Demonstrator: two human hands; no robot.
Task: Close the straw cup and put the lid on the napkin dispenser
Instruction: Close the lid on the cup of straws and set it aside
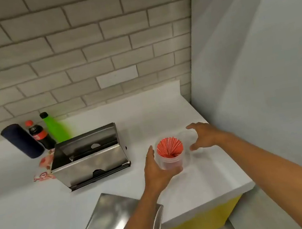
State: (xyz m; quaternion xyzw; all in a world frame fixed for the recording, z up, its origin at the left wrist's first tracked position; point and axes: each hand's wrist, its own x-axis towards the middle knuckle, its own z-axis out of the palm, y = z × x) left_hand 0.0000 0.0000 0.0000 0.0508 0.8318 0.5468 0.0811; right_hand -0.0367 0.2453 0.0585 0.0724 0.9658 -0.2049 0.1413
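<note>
A clear straw cup [171, 162] full of red straws stands uncovered on the white counter [205, 175], near its right end. My left hand [155, 169] grips the cup from its left and near side. My right hand [205, 135] hovers just right of the cup with fingers spread, holding nothing. A faint clear round lid [186, 136] seems to lie between that hand and the cup. The steel napkin dispenser [92, 161] stands uncovered at the counter's middle. Its flat steel lid [112, 213] lies near the front edge, partly under my left forearm.
A dark blue cylinder [21, 140], a cola bottle [39, 135] and a green bottle [56, 129] stand at the back left by the tiled wall. Red-and-white wrappers [44, 169] lie left of the dispenser. A plain wall [259, 77] bounds the counter's right side.
</note>
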